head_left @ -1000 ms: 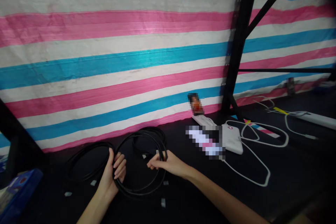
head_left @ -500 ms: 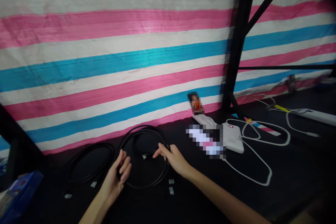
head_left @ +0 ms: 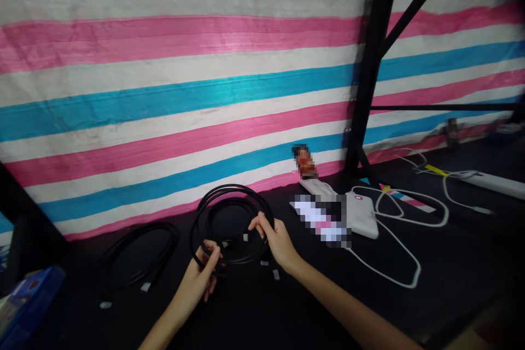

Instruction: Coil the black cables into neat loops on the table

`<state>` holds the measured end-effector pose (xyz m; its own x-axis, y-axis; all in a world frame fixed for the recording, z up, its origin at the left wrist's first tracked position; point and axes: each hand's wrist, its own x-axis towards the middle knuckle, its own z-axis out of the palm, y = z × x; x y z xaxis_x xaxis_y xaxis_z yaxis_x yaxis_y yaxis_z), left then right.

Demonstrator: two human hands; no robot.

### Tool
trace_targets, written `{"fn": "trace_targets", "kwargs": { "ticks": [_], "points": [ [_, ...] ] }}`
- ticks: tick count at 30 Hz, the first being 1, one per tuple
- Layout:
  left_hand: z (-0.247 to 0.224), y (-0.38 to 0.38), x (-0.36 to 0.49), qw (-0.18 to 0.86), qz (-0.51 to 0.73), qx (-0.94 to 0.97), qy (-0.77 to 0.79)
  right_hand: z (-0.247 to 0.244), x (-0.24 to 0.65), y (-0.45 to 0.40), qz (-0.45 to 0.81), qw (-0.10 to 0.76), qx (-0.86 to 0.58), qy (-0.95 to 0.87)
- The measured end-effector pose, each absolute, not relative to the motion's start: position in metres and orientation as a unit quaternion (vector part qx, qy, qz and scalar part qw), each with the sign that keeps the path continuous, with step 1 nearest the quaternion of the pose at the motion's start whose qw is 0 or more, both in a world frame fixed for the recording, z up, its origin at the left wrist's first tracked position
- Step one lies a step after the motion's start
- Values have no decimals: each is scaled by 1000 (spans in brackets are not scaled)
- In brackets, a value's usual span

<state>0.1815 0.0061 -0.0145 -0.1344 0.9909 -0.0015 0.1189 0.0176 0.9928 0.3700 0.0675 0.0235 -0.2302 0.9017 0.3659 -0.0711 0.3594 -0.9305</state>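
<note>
A coil of black cable (head_left: 233, 188) is held up off the black tabletop between my two hands. My left hand (head_left: 205, 270) has its fingers closed around the near left part of the loops. At the right side of the ring, my right hand (head_left: 281, 240) pinches the strands between thumb and fingers. Silvery plug ends (head_left: 276, 274) show just below my right hand. Behind the held coil, a smaller black cable coil (head_left: 213, 213) lies on the table, partly covered by it. Another black cable coil (head_left: 176, 235) rests to the left, with pale plug ends (head_left: 145, 286) near it.
On the right sit a white box-shaped device (head_left: 363, 219), a blurred-out phone-like item (head_left: 320, 221) and a looping white cable (head_left: 418, 273). A white strip (head_left: 498, 181) lies farther right. A blue box (head_left: 35, 301) is at the left. Striped sheeting (head_left: 184, 93) and a black post (head_left: 363, 93) stand behind.
The held coil has shifted right and slightly up. My left hand has moved right and down and turned, its fingers now closed on the loops. My right hand has moved slightly right.
</note>
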Motion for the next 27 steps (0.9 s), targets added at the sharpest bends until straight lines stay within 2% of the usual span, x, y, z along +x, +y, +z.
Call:
{"fn": "trace_targets", "kwargs": {
  "ticks": [9, 18, 23, 27],
  "points": [
    [8, -4, 179, 319, 595, 499, 542, 21, 366, 65, 423, 485, -310, -700],
    [7, -9, 171, 163, 568, 528, 610, 15, 373, 70, 277, 493, -363, -741],
    [6, -10, 166, 71, 551, 556, 618, 17, 376, 68, 264, 526, -334, -736],
    [10, -13, 163, 54, 514, 562, 646, 19, 377, 67, 263, 529, -322, -740]
  ]
}}
